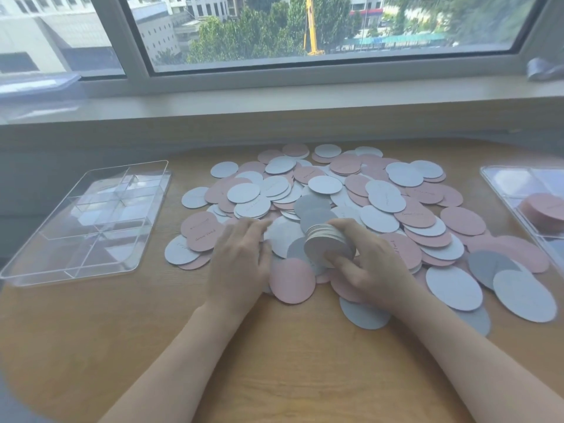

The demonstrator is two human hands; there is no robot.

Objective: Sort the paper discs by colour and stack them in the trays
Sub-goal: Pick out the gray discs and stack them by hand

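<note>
A wide window (pixel 320 29) looks out on trees, buildings and a yellow crane, with a pale sill running below it. Under the sill a wooden tabletop (pixel 274 361) carries a broad heap of paper discs (pixel 381 206), pink and pale grey-white mixed together and overlapping, some with faint handwriting on them. The heap spreads from the middle of the tabletop toward the right.

The right hand (pixel 372 270) grips a stack of discs (pixel 328 244), held tilted on edge just above the heap, fingers curled over its far rim and the thumb against the near face. The stack's facing disc is pale. The left hand (pixel 241 264) lies palm down on the heap just left of the stack, fingers fairly straight and close together, their tips resting on pale discs; it holds nothing. A single pink disc (pixel 291 280) lies flat between the two wrists at the near edge of the heap.

At the left, well apart from the heap, stands a clear plastic tray (pixel 39 270) with dividers forming several compartments. At the right edge another clear tray (pixel 488 175) is only partly in view; one compartment holds a pile of pink discs (pixel 543 209).
</note>
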